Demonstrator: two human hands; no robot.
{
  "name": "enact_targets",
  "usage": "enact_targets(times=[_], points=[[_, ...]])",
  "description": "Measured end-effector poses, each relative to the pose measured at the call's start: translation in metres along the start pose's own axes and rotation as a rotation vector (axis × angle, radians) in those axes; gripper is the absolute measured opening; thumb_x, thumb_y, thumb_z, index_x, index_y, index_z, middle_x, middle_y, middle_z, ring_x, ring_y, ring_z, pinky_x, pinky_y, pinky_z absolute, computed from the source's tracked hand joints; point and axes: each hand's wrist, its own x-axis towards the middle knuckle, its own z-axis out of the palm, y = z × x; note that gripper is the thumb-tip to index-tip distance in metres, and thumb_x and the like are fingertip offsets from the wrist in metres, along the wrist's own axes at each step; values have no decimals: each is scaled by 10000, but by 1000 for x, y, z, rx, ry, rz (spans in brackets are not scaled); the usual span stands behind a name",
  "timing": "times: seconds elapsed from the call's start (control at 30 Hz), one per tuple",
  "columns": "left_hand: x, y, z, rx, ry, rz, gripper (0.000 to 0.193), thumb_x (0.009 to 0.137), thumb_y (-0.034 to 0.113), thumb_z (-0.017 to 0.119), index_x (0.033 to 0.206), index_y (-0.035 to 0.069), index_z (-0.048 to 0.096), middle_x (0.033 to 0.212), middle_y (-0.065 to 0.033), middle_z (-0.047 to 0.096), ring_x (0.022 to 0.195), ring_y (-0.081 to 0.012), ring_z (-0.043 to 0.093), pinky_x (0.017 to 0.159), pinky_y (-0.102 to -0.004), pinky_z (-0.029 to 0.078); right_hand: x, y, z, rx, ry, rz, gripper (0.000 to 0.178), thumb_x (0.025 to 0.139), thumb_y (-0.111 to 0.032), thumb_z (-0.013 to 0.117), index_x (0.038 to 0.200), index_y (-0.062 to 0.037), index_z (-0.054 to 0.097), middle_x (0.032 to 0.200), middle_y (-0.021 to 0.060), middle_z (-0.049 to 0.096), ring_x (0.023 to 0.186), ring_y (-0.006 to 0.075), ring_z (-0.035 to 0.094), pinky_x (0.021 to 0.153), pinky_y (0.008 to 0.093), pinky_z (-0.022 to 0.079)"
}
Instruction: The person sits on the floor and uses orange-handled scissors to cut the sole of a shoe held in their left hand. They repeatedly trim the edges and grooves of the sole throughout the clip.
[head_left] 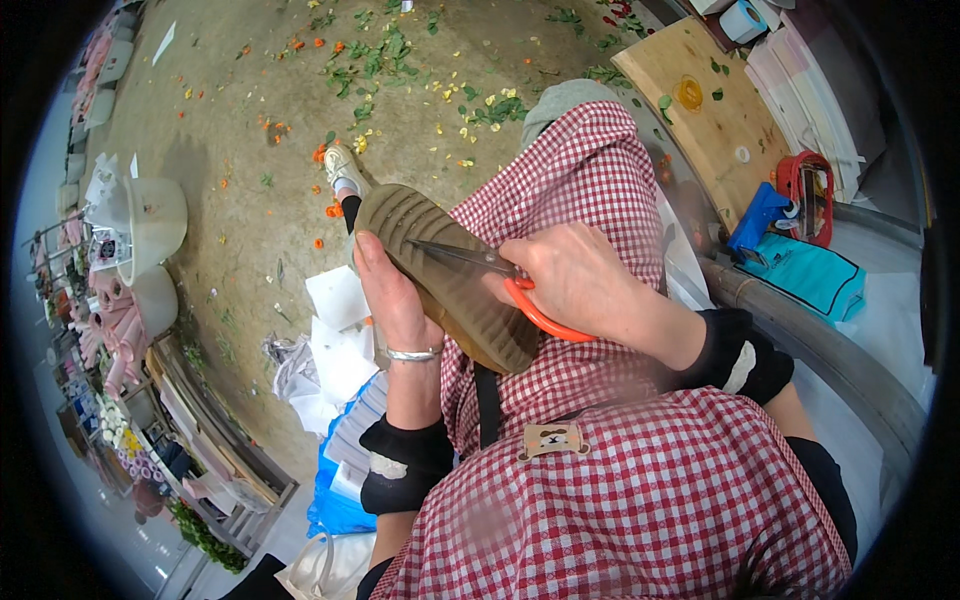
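A brown shoe lies sole up across my lap, its ribbed tread facing me. My left hand grips the shoe along its left edge, with the thumb up by the toe end. In my right hand is a pair of scissors with orange handles, and their dark blades rest on or just above the tread. The blades look closed together. Beneath the shoe, a red-and-white checked apron covers my legs.
Leaves and petals lie scattered over the floor. At right stand a wooden board, a red basket and a turquoise bag. White papers and a blue bag are at left, beyond them white buckets.
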Motion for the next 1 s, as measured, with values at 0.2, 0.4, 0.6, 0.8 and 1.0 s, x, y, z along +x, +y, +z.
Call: enact_targets(times=[0.2,0.4,0.6,0.8,1.0], points=[[2,-1,-3,-34,-46,-29,537,929,476,345,1214,30,434,1138,-100,547,992,-223,556,867,-358,456,2,2,1,175,-57,106,378,797,-389,576,728,-27,659,559,179,579,524,318,601,508,399,488],[2,-2,-4,-47,-31,-10,546,926,478,353,1224,27,427,1152,-103,540,1010,-224,548,879,-364,449,0,1,-13,231,-175,131,374,781,-385,592,749,-20,664,560,177,577,532,335,593,534,401,485],[-1,2,1,-17,-44,10,543,924,473,366,1218,21,430,1155,-108,539,1004,-226,553,872,-356,456,4,1,-12,246,-171,105,376,785,-379,592,728,-14,658,551,179,572,523,334,591,513,392,480],[-1,2,1,-9,-54,18,555,920,479,369,1214,12,432,1154,-113,542,1007,-232,554,873,-359,457,10,21,-10,125,-45,180,372,793,-361,587,694,-7,643,555,181,566,530,329,589,525,390,477],[-3,4,3,-74,-84,2,559,917,482,374,1215,13,432,1147,-111,547,1007,-228,554,875,-363,456,2,4,-24,300,-177,110,408,783,-412,576,727,-13,643,551,173,567,511,332,577,517,406,470]])
